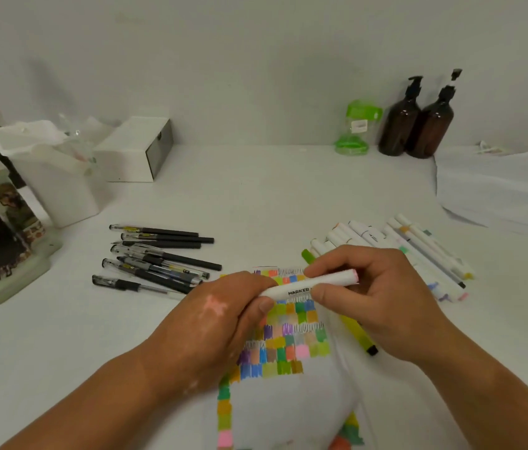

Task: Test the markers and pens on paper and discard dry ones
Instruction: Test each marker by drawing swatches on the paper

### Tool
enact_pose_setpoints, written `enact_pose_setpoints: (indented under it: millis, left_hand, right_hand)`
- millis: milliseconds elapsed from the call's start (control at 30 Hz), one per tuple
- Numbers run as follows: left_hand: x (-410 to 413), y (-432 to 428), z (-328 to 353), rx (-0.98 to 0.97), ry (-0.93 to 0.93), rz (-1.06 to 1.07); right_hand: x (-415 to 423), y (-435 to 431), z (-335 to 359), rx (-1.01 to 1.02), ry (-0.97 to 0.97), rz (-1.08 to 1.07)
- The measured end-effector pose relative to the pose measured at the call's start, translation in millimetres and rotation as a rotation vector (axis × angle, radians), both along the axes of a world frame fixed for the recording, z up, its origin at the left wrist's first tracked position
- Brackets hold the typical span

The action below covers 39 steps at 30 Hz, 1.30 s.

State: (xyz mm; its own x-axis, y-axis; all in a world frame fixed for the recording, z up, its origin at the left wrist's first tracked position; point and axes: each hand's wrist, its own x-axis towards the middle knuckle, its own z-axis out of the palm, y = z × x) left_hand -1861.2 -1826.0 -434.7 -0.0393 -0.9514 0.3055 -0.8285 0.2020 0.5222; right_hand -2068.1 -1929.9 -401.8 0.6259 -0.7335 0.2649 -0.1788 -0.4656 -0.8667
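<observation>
White marker [308, 285] (pink-ended, printed MARKER) sits level above the swatched paper [288, 339]; left hand [223, 319] grips its 9 o'clock end, right hand [376, 297] pinches its 3 o'clock end. Black pens [158, 254] lie at 10 o'clock.

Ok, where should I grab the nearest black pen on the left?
Probably pinch the pen at its dark grip section, coming from above and the near side: it lies flat, bare table in front, other pens crowding behind its right end.
</observation>
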Motion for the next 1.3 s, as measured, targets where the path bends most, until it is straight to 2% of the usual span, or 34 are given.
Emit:
enact_pose_setpoints:
  millis: [133, 233, 400, 533, 633, 700, 833, 967, 1067, 1300]
  left_hand:
    - [-3, 2, 4, -0.029, 0.011, 0.005]
    - [-7, 3, 8, -0.061, 0.032, -0.012]
    - [-13, 5, 11, -0.084, 0.056, -0.04]
    - [-12, 4, 10, -0.046, 0.065, -0.074]
    - [-4, 5, 6, 0.06, 0.064, -0.071]
    - [3, 6, 3, 0.099, -0.03, -0.096]
    - [7, 6, 0, 0.22, -0.132, -0.168]
    - [5, 4, 0, 0.274, -0.193, -0.208]
    - [5, 5, 1, 0.293, -0.197, -0.214]
    - [4, 5, 2, 0.298, -0.22, -0.213]
  right_hand:
    - [2, 3, 1, 0.194, -0.13, 0.054]
    - [1, 5, -1, 0.233, -0.149, 0.096]
    - [4, 15, -3, 0.207, -0.125, 0.159]
    - [6, 23, -10, 0.122, -0.129, 0.079]
    - [-1, 21, -11, 0.313, -0.29, 0.0]
    - [-9, 22, -13, 0.459, -0.358, -0.016]
    - [-27, 40, -21, 0.506, -0.226, -0.019]
    - [-35, 54, -25, 0.225, 0.062, -0.162]
    - [-31, 56, -25, 0.144, 0.131, -0.212]
    - [-28, 57, -26, 0.132, 0.199, -0.197]
